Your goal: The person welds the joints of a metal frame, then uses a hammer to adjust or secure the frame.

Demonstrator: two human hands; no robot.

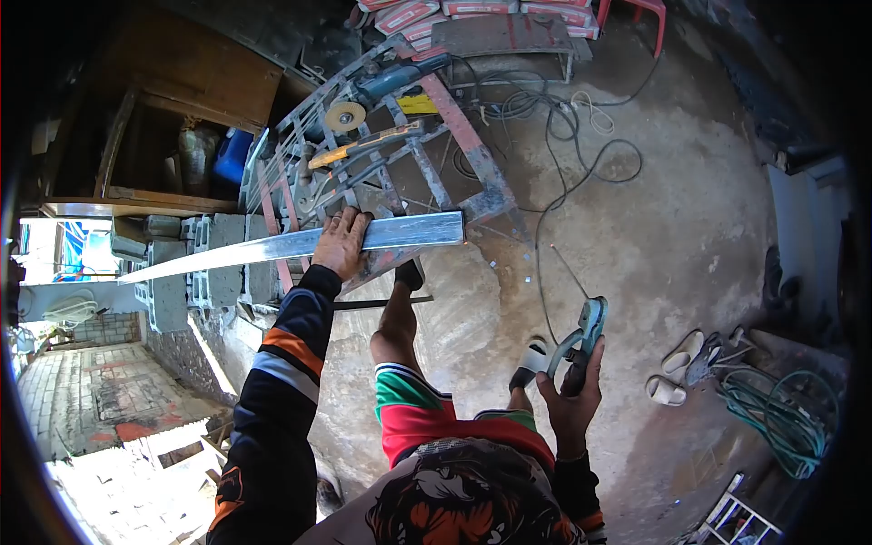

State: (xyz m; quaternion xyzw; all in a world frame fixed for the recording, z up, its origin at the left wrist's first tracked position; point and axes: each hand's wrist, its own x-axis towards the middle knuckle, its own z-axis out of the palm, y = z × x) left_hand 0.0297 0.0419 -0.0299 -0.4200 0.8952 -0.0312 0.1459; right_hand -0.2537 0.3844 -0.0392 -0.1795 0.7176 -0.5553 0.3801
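My left hand [342,245] is closed over a long, shiny rectangular metal tube [413,230], which lies across the near end of a worn metal frame [468,136]. The tube runs far off to the left, and its cut end is at the right of the hand. At the lower right, my right hand [574,391] grips a teal welding electrode holder [592,318]. A thin electrode [569,272] sticks out of its jaws, pointing up and left, apart from the tube.
On the frame lie an angle grinder [391,82] and a hammer [363,145] with a yellow handle. Cables [563,118] loop over the floor. Concrete blocks [213,259] stand at left; slippers [679,354] and a coiled hose [781,422] lie at right.
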